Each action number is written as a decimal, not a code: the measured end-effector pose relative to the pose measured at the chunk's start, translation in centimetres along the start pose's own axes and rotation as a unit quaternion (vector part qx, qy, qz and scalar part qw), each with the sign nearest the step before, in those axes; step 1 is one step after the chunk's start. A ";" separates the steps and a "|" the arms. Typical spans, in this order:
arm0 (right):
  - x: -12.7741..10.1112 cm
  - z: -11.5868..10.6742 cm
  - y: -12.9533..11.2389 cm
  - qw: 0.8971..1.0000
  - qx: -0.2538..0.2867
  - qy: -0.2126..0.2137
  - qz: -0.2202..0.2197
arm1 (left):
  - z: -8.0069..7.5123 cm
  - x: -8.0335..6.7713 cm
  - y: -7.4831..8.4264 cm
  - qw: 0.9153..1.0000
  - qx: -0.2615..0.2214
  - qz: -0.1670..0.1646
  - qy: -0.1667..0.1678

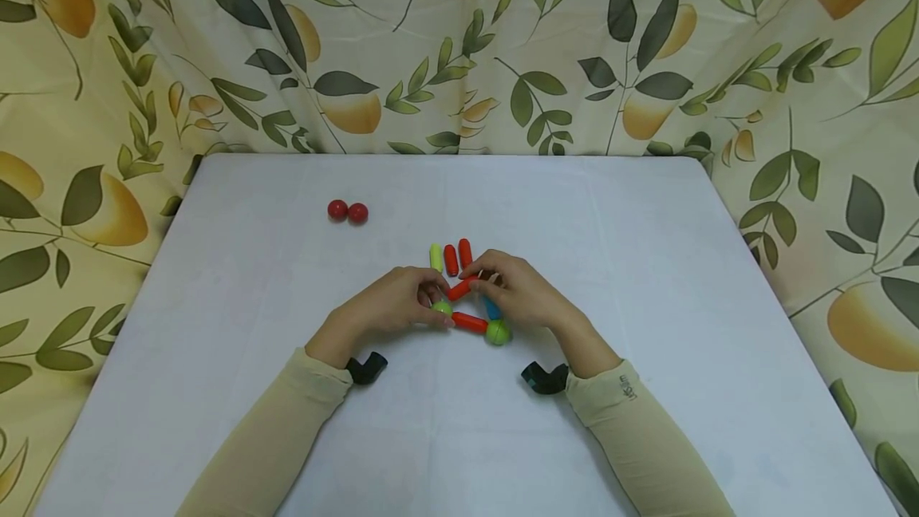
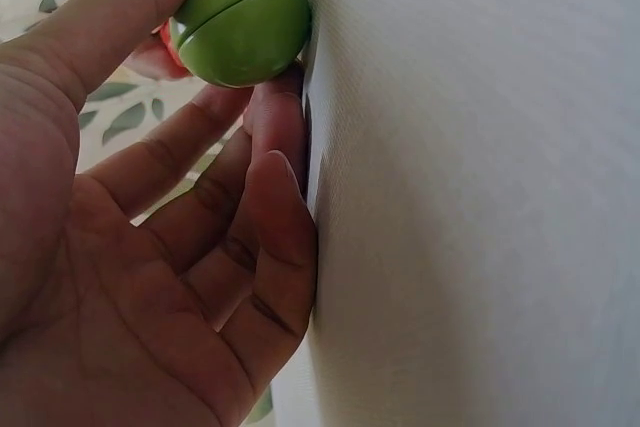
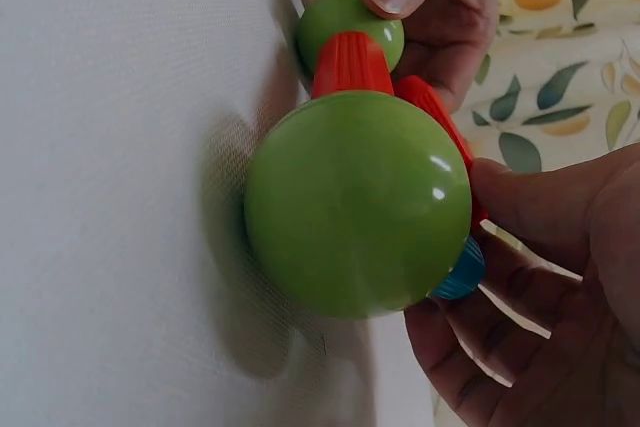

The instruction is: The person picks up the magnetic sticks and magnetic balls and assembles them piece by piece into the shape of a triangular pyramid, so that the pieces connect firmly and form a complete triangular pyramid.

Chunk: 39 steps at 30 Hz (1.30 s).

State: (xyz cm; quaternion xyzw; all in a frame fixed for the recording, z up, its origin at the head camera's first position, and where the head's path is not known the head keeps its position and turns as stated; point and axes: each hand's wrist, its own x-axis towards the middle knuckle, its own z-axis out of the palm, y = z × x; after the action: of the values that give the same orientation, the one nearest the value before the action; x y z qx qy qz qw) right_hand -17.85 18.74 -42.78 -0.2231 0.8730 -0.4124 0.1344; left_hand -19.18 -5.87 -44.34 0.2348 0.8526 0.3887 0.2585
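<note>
My left hand (image 1: pixel 388 299) holds a green ball (image 2: pixel 243 19) between thumb and fingers, low over the white tabletop. A red rod (image 1: pixel 470 322) runs from this ball to a second green ball (image 1: pixel 498 333), which fills much of the right wrist view. From the second ball a blue rod (image 1: pixel 491 309) points away, partly hidden by my right hand (image 1: pixel 522 292). Between thumb and fingers, the right hand pinches another red rod (image 1: pixel 461 288), slanted, its near end close by the left-held ball.
Just beyond the hands lie a yellow-green rod (image 1: pixel 435 257) and two red rods (image 1: pixel 451 260), side by side. Two red balls (image 1: pixel 337 210) sit together farther back on the left. A leaf-and-fruit patterned curtain (image 1: pixel 459 46) hangs behind and beside the white table (image 1: pixel 646 262).
</note>
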 end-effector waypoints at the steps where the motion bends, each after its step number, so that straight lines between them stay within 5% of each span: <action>1: 0.0 0.0 0.0 1.000 0.000 -0.002 -0.001 | 0.0 0.0 0.0 1.000 0.001 0.000 0.000; 28: 0.3 -0.3 0.7 0.999 0.002 -0.023 0.036 | 0.2 0.0 -0.2 1.000 0.026 0.009 0.003; 39: 0.3 0.0 1.0 0.999 -0.013 0.000 0.049 | 0.7 0.0 0.3 0.999 0.042 0.016 0.012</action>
State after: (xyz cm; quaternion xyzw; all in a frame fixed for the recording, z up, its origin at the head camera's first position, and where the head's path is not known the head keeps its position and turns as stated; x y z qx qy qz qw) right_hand -18.40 19.13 -43.56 -0.1819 0.8883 -0.3935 0.1520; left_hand -18.70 -5.32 -44.44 0.2543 0.8676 0.3592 0.2314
